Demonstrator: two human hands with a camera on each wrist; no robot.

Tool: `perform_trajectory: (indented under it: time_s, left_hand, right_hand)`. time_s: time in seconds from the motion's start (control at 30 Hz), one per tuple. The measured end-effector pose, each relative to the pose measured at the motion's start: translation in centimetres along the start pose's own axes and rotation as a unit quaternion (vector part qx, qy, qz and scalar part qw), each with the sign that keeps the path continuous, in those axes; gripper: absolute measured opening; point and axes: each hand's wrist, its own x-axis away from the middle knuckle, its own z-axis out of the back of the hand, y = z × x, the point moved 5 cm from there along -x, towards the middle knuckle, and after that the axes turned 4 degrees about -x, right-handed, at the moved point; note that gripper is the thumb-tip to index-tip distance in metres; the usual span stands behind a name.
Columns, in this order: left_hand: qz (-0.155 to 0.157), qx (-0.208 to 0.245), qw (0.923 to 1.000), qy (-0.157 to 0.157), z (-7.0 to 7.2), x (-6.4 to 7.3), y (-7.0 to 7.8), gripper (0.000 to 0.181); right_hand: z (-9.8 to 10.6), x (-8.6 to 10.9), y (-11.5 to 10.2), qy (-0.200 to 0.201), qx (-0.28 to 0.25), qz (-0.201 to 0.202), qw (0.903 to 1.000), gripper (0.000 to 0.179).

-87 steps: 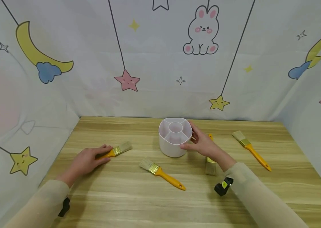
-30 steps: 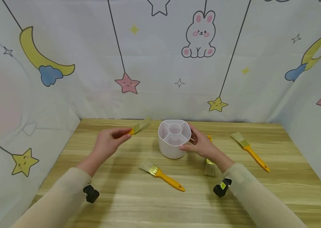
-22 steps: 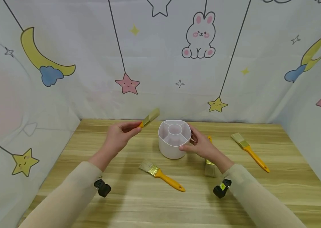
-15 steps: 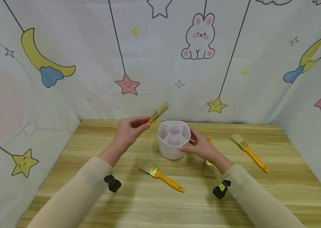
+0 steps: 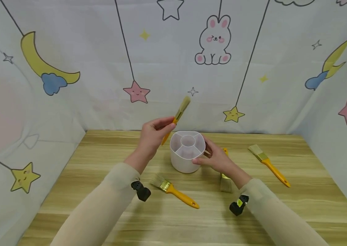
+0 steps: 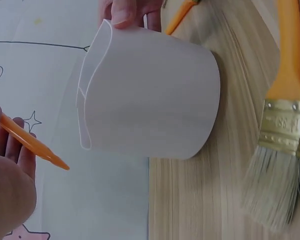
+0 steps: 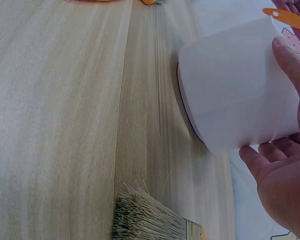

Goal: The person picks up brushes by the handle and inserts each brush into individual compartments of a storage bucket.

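Note:
My left hand [image 5: 155,135] pinches a paintbrush [image 5: 177,114] by its orange handle, bristles up and tilted to the right, in the air at the left of a white divided desk organizer [image 5: 183,162]. In the left wrist view, the handle's tip [image 6: 52,159] points toward the organizer's rim. My right hand [image 5: 217,157] holds the organizer from its right side; in the right wrist view, the thumb [image 7: 292,62] lies along one side and the fingers [image 7: 275,150] against the other. Its compartments, around a round centre cup, hold nothing visible. The organizer stands on the wooden table.
One paintbrush [image 5: 174,191] lies in front of the organizer. Another paintbrush [image 5: 226,184] lies partly hidden under my right forearm, and a third paintbrush [image 5: 268,165] is farther right. A printed white cloth [image 5: 161,68] hangs behind the table [image 5: 216,222].
My left hand has lifted its paintbrush from the table at the left, carried it right to the organizer, and turned it more upright. My right hand has stayed on the organizer.

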Motion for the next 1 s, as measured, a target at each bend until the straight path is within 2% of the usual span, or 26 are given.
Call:
perform_trajectory:
  time_s: [0.13, 0.4, 0.63, 0.83, 1.0]
  left_hand:
    - [-0.003, 0.041, 0.9991, 0.012, -0.9, -0.5, -0.4, 0.031]
    - [0.001, 0.084, 0.9957, 0.039, -2.0, -1.1, -1.2, 0.031]
    - [0.015, 0.072, 0.9959, 0.052, -2.2, -1.0, -2.2, 0.030]
    - [0.026, 0.065, 0.9965, 0.047, -2.2, -0.7, -2.8, 0.029]
    - [0.023, 0.056, 0.9974, 0.039, -2.3, -0.6, -3.0, 0.029]
  right_hand:
    - [-0.2, 0.0, 0.0, -0.005, -0.001, 0.001, 1.0000, 0.102]
    - [-0.3, -0.1, 0.0, -0.006, -0.001, 0.003, 1.0000, 0.102]
    - [-0.4, -0.3, 0.3, -0.007, -0.006, -0.001, 1.0000, 0.103]
    - [-0.2, -0.2, 0.2, -0.002, 0.002, -0.008, 1.0000, 0.104]
    - [0.1, -0.2, 0.2, 0.000, 0.001, -0.009, 1.0000, 0.104]
